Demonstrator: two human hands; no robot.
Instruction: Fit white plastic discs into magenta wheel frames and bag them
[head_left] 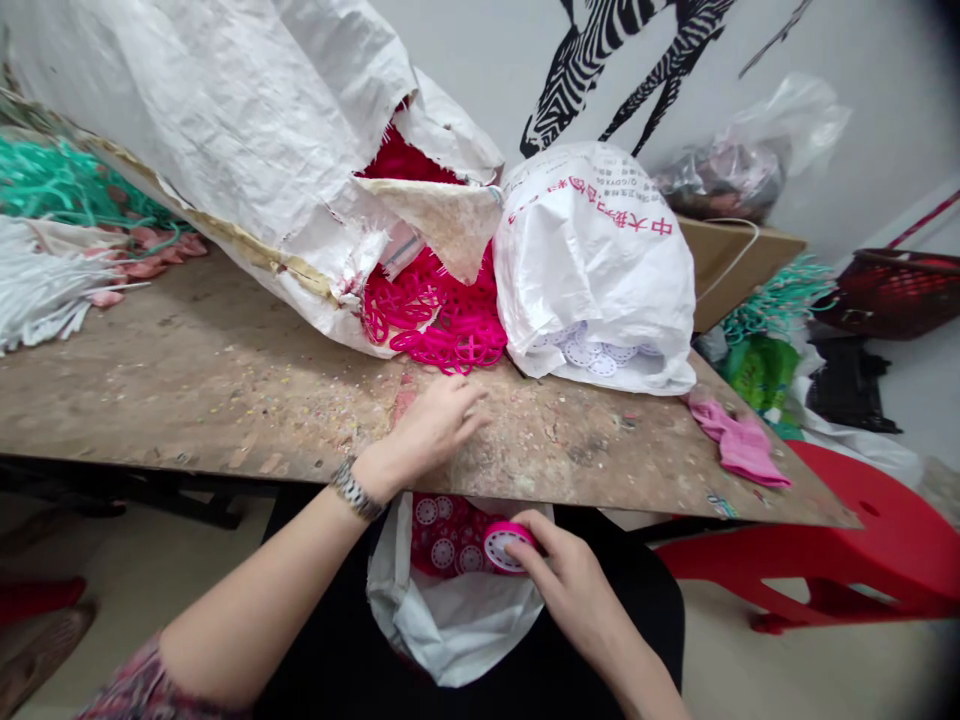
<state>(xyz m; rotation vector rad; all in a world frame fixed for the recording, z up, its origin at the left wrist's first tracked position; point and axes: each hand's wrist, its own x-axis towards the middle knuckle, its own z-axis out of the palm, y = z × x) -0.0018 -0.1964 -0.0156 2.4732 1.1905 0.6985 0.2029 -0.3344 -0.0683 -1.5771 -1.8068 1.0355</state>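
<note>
My right hand (574, 575) pinches a round pink-rimmed white disc (504, 547) between thumb and fingers. It is above the mouth of an open white sack (469, 625) on my lap. Inside that sack lie several similar pink pieces with white discs (442, 552). My left hand (429, 428), with a metal watch (356, 490) on the wrist, is over the table with its fingers stretched out and nothing seen in them. Just beyond its fingertips is a heap of bright pink plastic rings (457, 325), spilling from a large torn white sack (247, 150).
A white bag (592, 250) holding white slotted discs (589, 352) stands on the wooden table (300, 400). A pink cloth (739, 440) lies near its right end, beside a red stool (870, 530). Green strands (75, 185) and white strands (45, 280) are piled at left.
</note>
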